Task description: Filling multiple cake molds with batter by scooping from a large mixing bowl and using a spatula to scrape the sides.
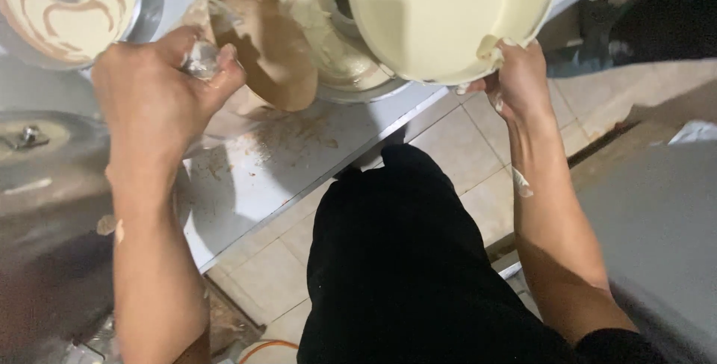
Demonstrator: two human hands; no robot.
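Left hand [160, 91] clamped on the clear cup of brown batter [261, 43], right hand [519, 80] gripping the cream bowl's rim [448, 17]; tilting both gently over the tube pan [340, 50] near the counter's front edge [299, 162]

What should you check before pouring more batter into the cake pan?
1. Right hand grips the rim of the big bowl of pale batter: ok.
2. Left hand holds the clear cup of brown batter, tilted: ok.
3. Ring pan sits under both, on the table: ok.
4. Pan has room left: cannot tell.
5. Table clean: not ok, brown smears.
6. Second swirled pan stands clear: ok.
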